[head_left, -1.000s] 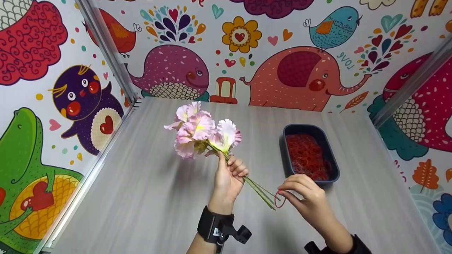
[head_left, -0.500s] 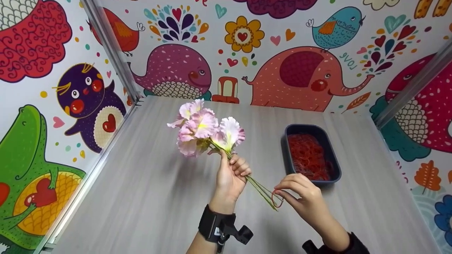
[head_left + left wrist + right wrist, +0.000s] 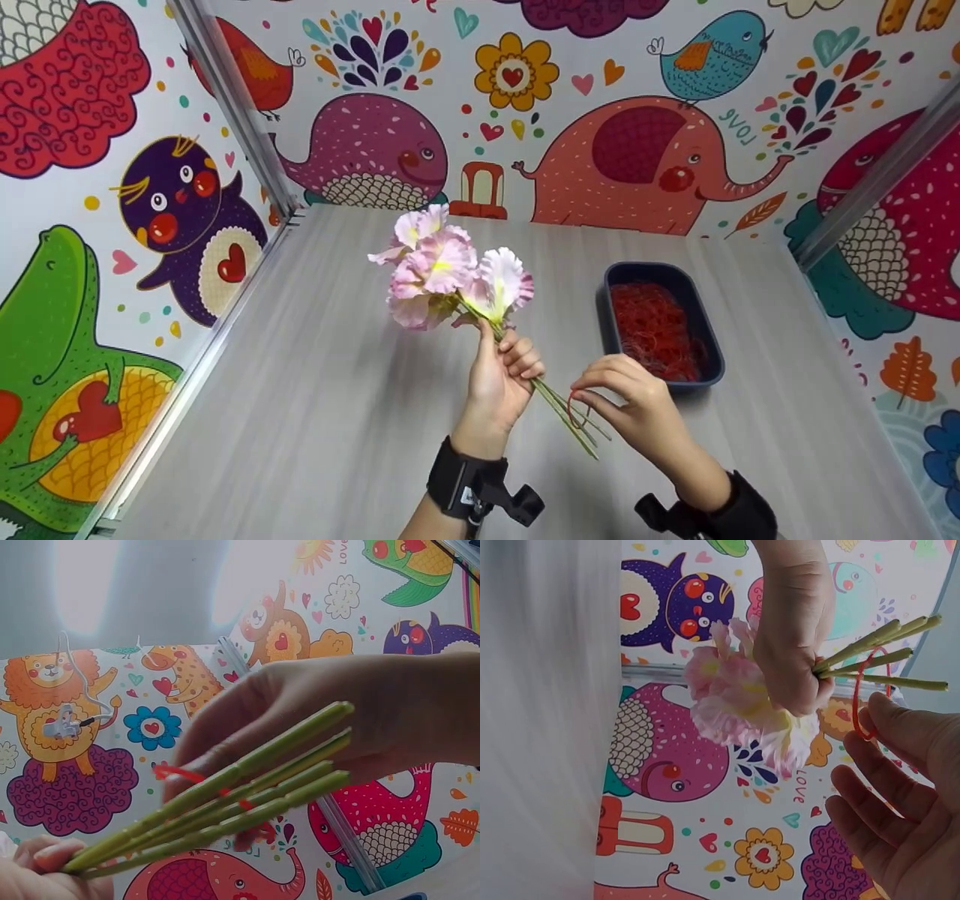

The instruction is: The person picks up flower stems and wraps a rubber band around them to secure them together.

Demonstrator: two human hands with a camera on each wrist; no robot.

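Observation:
In the head view my left hand point(image 3: 504, 379) grips a bunch of pink and white artificial flowers point(image 3: 450, 266) by the green stems, blossoms up and to the left. The stem ends point(image 3: 255, 765) stick out below the fist, slightly fanned. My right hand point(image 3: 626, 394) pinches a thin red rubber band point(image 3: 857, 701) between thumb and forefinger, its other fingers loosely spread in the right wrist view. The band's loop lies at the stems, between the fist and the cut ends. It passes around at least some stems; whether it takes in all of them I cannot tell.
A dark blue tub point(image 3: 606, 322) on the grey tabletop point(image 3: 315, 420) holds a heap of red rubber bands point(image 3: 656, 326), just beyond my right hand. Walls with cartoon animals point(image 3: 626, 165) enclose the back and sides. Each wrist wears a black strap with a camera.
My right hand has moved left and up along the stems, carrying the rubber band from near their ends closer to the left fist. The left hand and flowers have shifted slightly right.

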